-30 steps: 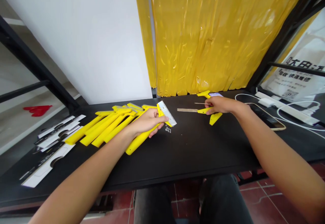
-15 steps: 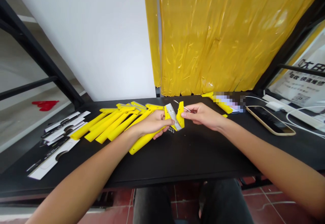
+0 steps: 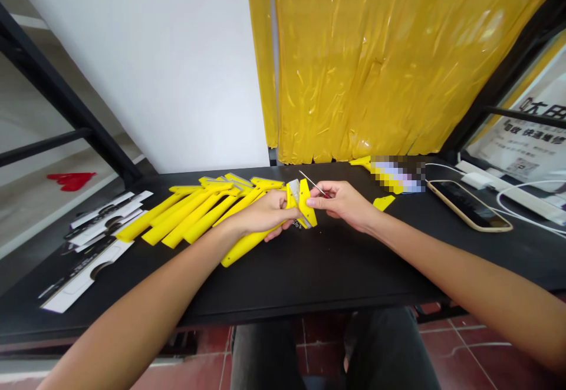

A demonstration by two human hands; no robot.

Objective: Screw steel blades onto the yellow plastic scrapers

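My left hand (image 3: 269,210) is closed round a yellow scraper (image 3: 242,250), its handle slanting down to the left. A silvery metal plate (image 3: 293,189) shows at the scraper's head. Between thumb and fingers, my right hand (image 3: 344,202) pinches a yellow cover plate (image 3: 308,203) against that head, partly over the metal. A thin screwdriver (image 3: 311,181) with a dark red handle also sits in my right hand, its shaft pointing up and left. Small metal screws (image 3: 298,225) lie behind the head, mostly hidden.
Several yellow scrapers (image 3: 177,216) lie in a row on the black table (image 3: 336,278), left of my hands. White-and-black cardboard sleeves (image 3: 88,275) are at far left. Rightward lie a loose yellow piece (image 3: 384,202), a blurred-out packet (image 3: 398,175), a phone (image 3: 469,204) and white cables (image 3: 499,201).
My right hand has moved left, bringing the yellow cover plate from beside the metal plate to over part of it. The left hand still grips the scraper. The view has shifted slightly.
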